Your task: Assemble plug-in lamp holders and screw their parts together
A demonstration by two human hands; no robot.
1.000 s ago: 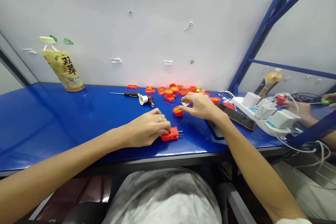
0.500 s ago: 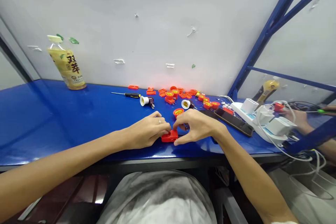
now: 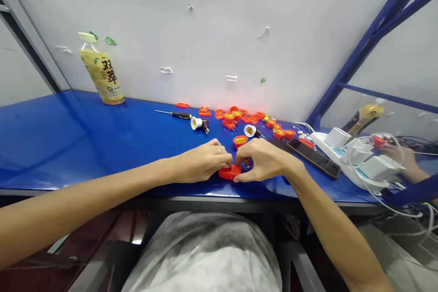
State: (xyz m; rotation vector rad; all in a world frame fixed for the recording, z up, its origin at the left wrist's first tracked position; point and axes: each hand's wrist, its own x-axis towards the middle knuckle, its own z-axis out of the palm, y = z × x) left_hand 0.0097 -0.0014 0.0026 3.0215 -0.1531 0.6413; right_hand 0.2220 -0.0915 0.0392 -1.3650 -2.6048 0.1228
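Note:
Near the front edge of the blue table lies a red plastic piece [image 3: 229,173], between my two hands. My left hand [image 3: 208,161] has its fingers closed on the left and top of it. My right hand [image 3: 262,160] grips its right side, thumb in front and fingers behind. Under my right hand's fingers a small dark part shows, too hidden to make out. Just behind sits a red lamp socket with a yellow inside [image 3: 240,141]. Farther back are a white socket with a dark plug [image 3: 196,123] and a second white socket [image 3: 250,131].
A screwdriver [image 3: 180,115] and several red parts [image 3: 228,118] lie toward the wall. A yellow bottle [image 3: 104,75] stands at the back left. On the right are a phone [image 3: 314,159], a white power strip [image 3: 356,171] with cables, and another person's hand [image 3: 404,159] beyond the blue frame.
The camera view has shifted, so the scene appears moved right and slightly up. Both my hands stay on the red piece, with little change in their grip.

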